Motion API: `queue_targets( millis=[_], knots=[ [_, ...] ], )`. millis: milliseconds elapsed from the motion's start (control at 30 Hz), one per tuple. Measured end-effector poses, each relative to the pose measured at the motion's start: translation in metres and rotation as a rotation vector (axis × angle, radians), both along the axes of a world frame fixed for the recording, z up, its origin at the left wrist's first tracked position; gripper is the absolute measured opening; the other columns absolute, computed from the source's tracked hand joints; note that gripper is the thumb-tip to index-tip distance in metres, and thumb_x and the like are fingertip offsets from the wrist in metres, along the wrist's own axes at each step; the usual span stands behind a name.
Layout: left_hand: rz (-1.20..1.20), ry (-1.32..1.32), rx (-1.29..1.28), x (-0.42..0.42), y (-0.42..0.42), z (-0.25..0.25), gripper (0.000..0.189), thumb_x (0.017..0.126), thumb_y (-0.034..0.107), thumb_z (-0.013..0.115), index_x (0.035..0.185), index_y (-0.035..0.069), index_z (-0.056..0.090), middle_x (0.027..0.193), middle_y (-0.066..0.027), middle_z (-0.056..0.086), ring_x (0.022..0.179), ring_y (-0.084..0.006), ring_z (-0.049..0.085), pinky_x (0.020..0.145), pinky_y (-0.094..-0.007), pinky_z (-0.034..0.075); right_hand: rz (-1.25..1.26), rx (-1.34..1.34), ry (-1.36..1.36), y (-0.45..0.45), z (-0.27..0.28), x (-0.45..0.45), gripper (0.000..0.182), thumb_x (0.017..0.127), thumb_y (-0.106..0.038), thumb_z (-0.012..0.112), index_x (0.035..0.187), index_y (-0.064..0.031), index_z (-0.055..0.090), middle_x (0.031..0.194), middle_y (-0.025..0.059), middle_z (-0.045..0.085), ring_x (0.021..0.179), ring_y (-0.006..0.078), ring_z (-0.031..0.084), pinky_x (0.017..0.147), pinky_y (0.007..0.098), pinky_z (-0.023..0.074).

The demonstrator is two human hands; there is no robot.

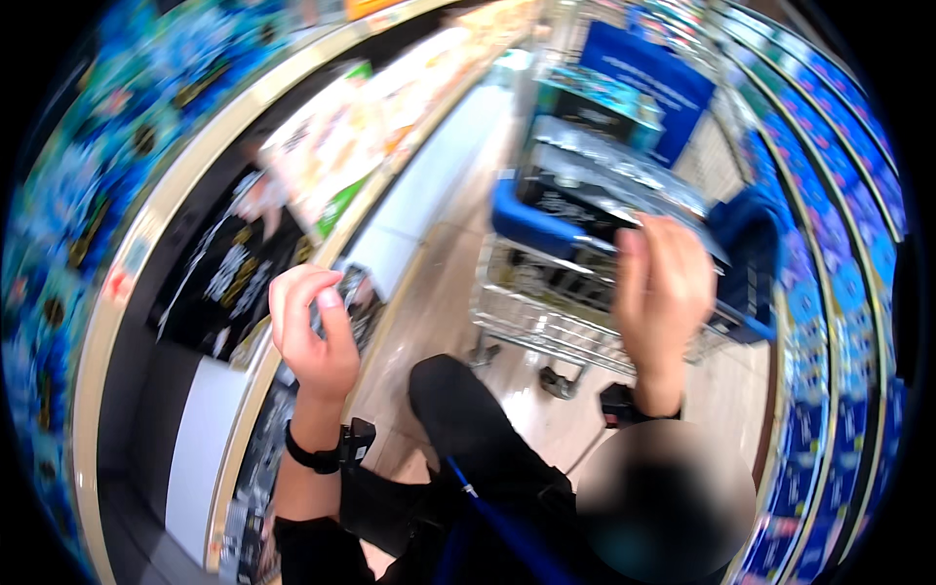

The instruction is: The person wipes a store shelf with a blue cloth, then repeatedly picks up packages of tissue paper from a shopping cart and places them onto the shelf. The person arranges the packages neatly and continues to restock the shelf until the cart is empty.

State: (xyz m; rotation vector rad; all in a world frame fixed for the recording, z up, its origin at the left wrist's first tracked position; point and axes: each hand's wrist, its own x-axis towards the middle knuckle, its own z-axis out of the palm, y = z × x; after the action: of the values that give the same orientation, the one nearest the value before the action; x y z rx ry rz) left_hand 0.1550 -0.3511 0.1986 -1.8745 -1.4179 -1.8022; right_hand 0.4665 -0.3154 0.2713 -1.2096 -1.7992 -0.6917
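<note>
My left hand [314, 333] hangs in the air by the shelf edge on the left, its fingers loosely curled and the thumb apart, with nothing seen in it. The nearest thing to it is a black plastic pack [227, 281] with printed lettering, lying on the shelf. Over the near end of a wire shopping cart [548, 333], my right hand [665, 285] is blurred, its fingers pointing away from me. Whether it touches the cart or the goods is hidden. Black packs [578, 205] with silvery edges and a teal-and-black box [596, 110] are in the cart. A blue plastic handle part [541, 219] shows on its near side.
White-and-orange packs [329, 146] fill the shelf farther along. Blue floral packs [66, 197] line the upper left shelf. Shelves of blue and purple goods [804, 292] run along the right. A blue sign panel [647, 88] stands at the cart. Below lies a pale floor [431, 292].
</note>
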Motion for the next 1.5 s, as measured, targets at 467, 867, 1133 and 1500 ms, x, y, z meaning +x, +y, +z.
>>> queue_targets(
  millis=[467, 867, 1133, 1500],
  knots=[
    [-0.434, 0.609, -0.512, 0.164, 0.118, 0.102, 0.031, 0.101, 0.026, 0.043, 0.094, 0.000, 0.059, 0.093, -0.0244, 0.066, 0.095, -0.0430, 0.062, 0.083, -0.0525, 0.047, 0.317, -0.540, 0.045, -0.038, 0.043, 0.054, 0.027, 0.096, -0.025, 0.062, 0.106, -0.0005, 0.069, 0.091, 0.0149, 0.068, 0.087, 0.0373, 0.065, 0.080, 0.0439, 0.0515],
    [-0.348, 0.720, -0.527, 0.155, 0.123, 0.100, 0.033, 0.098, 0.023, 0.040, 0.090, -0.001, 0.062, 0.090, -0.0244, 0.069, 0.088, -0.0419, 0.066, 0.084, -0.0528, 0.050, -0.248, -1.324, -0.908, 0.137, 0.120, 0.082, 0.078, 0.075, -0.067, 0.077, 0.115, -0.0007, 0.071, 0.102, 0.0171, 0.072, 0.096, 0.0324, 0.069, 0.078, 0.0409, 0.0552],
    [-0.321, 0.693, -0.557, 0.161, 0.119, 0.103, 0.033, 0.096, 0.026, 0.045, 0.097, -0.001, 0.063, 0.097, -0.0234, 0.070, 0.097, -0.0395, 0.066, 0.087, -0.0507, 0.050, -0.096, -1.282, -0.889, 0.180, 0.074, 0.104, 0.031, 0.094, -0.033, 0.064, 0.090, -0.0056, 0.077, 0.081, 0.0137, 0.072, 0.078, 0.0303, 0.070, 0.070, 0.0423, 0.0531],
    [-0.244, 0.578, -0.376, 0.154, 0.126, 0.083, 0.086, 0.087, 0.034, 0.067, 0.157, 0.011, 0.022, 0.162, -0.0223, 0.021, 0.151, -0.0410, 0.017, 0.121, -0.0472, 0.023, -0.107, -0.652, -0.886, 0.145, 0.120, 0.095, 0.020, 0.092, -0.017, 0.064, 0.106, -0.0177, 0.079, 0.096, 0.0092, 0.075, 0.091, 0.0299, 0.071, 0.078, 0.0399, 0.0573]
  ],
)
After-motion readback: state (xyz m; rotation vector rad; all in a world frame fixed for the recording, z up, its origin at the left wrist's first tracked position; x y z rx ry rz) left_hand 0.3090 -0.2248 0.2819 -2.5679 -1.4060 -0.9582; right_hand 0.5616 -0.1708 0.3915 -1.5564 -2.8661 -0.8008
